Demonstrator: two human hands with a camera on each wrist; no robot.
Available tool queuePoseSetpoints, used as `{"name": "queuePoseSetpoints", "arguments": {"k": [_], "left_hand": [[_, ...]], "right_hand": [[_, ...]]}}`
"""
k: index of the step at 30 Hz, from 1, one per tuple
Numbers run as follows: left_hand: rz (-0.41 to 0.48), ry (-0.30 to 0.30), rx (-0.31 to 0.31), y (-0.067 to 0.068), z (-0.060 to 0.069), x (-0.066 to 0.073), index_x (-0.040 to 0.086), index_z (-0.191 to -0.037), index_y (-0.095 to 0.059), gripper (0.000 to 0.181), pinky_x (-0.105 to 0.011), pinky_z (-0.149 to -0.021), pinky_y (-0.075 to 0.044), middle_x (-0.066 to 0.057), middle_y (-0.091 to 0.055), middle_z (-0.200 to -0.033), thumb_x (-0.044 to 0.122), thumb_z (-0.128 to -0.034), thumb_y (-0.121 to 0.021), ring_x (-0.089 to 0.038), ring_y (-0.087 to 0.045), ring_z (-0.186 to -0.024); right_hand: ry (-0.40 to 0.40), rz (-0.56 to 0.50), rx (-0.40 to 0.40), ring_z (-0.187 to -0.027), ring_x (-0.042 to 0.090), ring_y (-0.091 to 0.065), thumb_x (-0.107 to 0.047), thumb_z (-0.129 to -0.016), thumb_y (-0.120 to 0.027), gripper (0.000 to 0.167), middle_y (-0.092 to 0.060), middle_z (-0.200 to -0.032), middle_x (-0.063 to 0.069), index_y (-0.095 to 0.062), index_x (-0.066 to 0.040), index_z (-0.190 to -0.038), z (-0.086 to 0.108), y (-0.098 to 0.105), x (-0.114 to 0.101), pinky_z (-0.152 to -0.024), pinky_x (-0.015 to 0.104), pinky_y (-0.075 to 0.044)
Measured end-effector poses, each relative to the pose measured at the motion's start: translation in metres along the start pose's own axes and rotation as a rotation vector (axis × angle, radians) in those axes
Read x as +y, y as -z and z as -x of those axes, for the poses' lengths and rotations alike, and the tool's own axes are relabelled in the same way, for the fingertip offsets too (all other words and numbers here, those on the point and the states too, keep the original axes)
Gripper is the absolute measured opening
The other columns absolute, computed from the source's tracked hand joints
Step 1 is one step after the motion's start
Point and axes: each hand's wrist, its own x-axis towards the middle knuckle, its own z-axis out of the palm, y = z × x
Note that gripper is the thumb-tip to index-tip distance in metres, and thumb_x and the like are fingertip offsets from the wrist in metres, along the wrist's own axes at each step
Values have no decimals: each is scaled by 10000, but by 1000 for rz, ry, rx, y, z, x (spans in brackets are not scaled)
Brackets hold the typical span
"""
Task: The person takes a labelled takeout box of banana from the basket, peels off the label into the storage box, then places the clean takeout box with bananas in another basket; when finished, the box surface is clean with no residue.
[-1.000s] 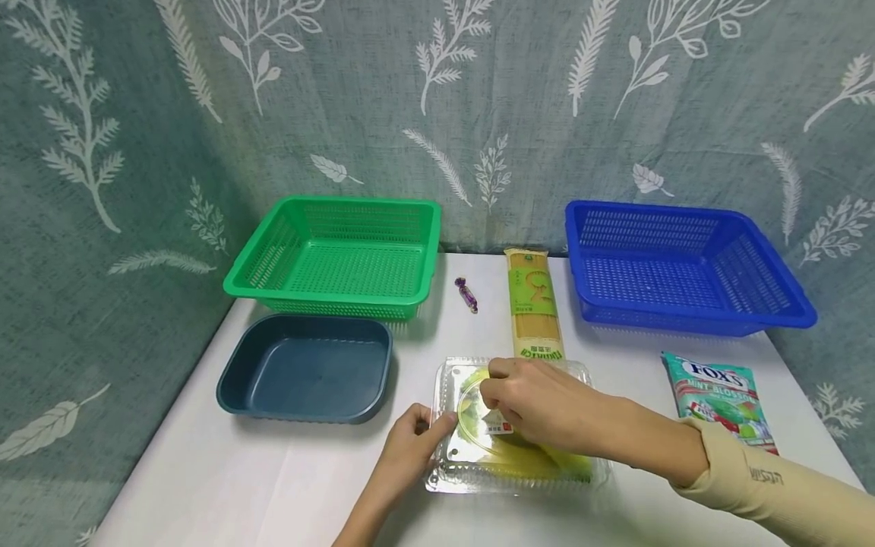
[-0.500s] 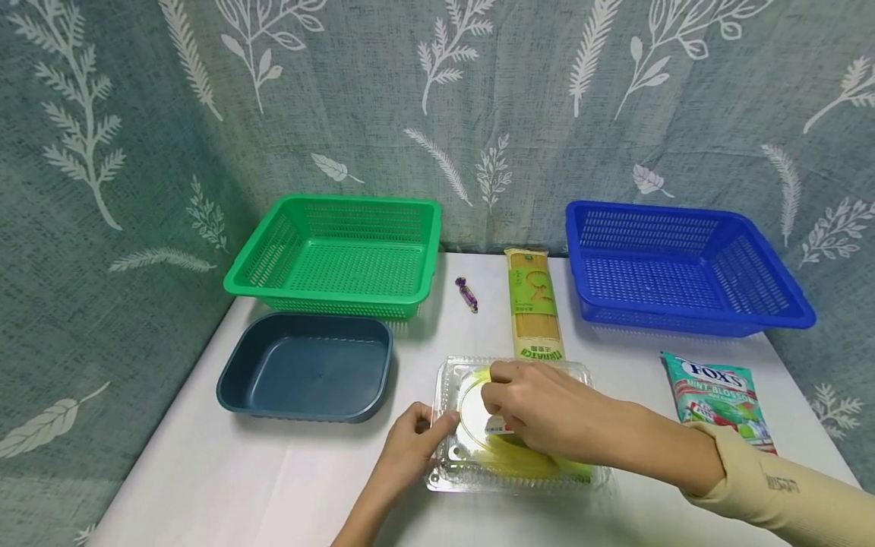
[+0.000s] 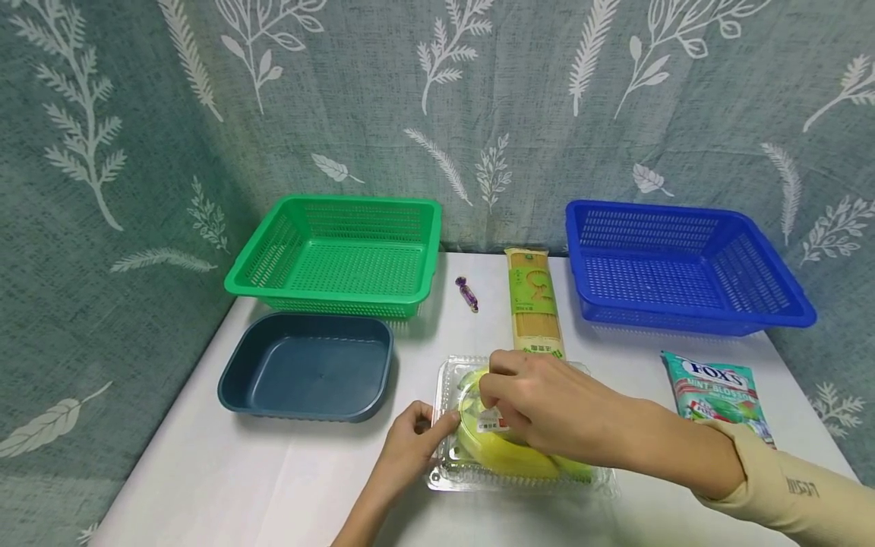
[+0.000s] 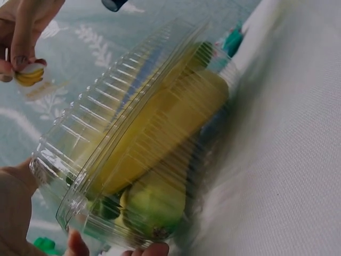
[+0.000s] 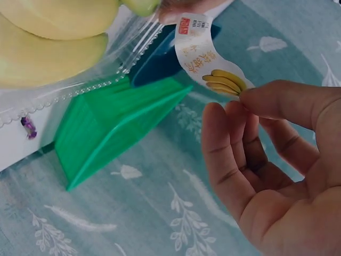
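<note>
A clear plastic clamshell box [image 3: 447,472] holds bananas [image 3: 509,456] and, in the left wrist view, a greenish fruit [image 4: 154,205]. My left hand [image 3: 406,452] grips the box's left edge, thumb on the lid and fingertips at the underside. Above the lid, my right hand [image 3: 557,406] pinches the tip of a white paper label [image 5: 200,53] with a banana picture between thumb and fingers. The label curves up off the lid; whether its far end still touches the plastic cannot be told. The box is closed.
Behind lie a pasta packet [image 3: 535,304] and a purple wrapped candy [image 3: 468,295]. A green basket [image 3: 331,295] and a dark blue tray [image 3: 307,414] stand left; a blue basket [image 3: 690,315] and a teal candy bag [image 3: 718,391] are right.
The right forearm has shifted slightly right and down, its hand staying over the lid. The label's lower part has changed angle, and more yellow shows through the lid. The left hand holds its place.
</note>
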Motion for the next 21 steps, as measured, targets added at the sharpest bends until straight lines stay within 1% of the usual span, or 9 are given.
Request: {"name": "queuePoseSetpoints", "arguments": {"k": [4, 7, 11, 13, 15, 18, 21], "left_hand": [[3, -8, -1, 1, 2, -1, 40, -979, -538, 364, -300, -569, -546, -59, -610, -887, 362, -933, -702, -143, -576, -743], [-4, -21, 5, 2, 3, -1, 25, -1034, -558, 385, -315, -576, -557, -84, -628, -951, 380, -951, -681, -160, -588, -780], [-39, -50, 19, 4, 6, -2, 16, -1106, -594, 433, -336, -670, -562, -102, -638, -1025, 435, -995, -602, -194, -594, -895], [-44, -53, 13, 6, 6, 0, 10, -1142, -600, 479, -343, -697, -570, -109, -639, -1039, 469, -1009, -559, -208, -597, -936], [-43, -53, 0, 8, 7, 1, -1, -1177, -593, 513, -346, -696, -580, -125, -641, -1058, 483, -1014, -542, -227, -604, -954], [-38, -46, -22, 13, 10, 6, 0, -1235, -572, 528, -352, -671, -598, -160, -629, -1146, 478, -1012, -551, -266, -623, -1014], [-70, -59, -25, 17, 15, 7, 13, -1267, -566, 515, -352, -677, -599, -173, -611, -1216, 457, -1006, -574, -298, -617, -1080]], "right_hand": [[5, -1, 21, -683, 45, -499, 124, -752, -686, 266, -536, -826, -72, -648, -123, -843, -2, -2, 2, -625, 171, -473], [3, 1, 32, -676, 51, -492, 127, -763, -689, 264, -540, -822, -71, -650, -120, -846, -3, -4, 4, -622, 165, -471], [12, 26, 52, -670, 55, -487, 87, -783, -717, 236, -554, -814, -74, -651, -129, -850, -5, -5, 8, -614, 175, -463], [21, 34, 65, -663, 55, -485, 72, -786, -728, 233, -558, -811, -76, -649, -136, -853, -6, -5, 10, -607, 184, -456], [31, 37, 76, -652, 55, -482, 69, -785, -731, 236, -557, -806, -77, -645, -139, -855, -7, -5, 12, -599, 188, -450], [39, 34, 86, -643, 56, -479, 74, -782, -726, 242, -555, -803, -75, -640, -140, -856, -9, -4, 14, -591, 192, -443], [28, 26, 79, -646, 59, -486, 72, -796, -721, 232, -560, -812, -71, -640, -136, -860, -10, -4, 15, -588, 190, -445]]}}
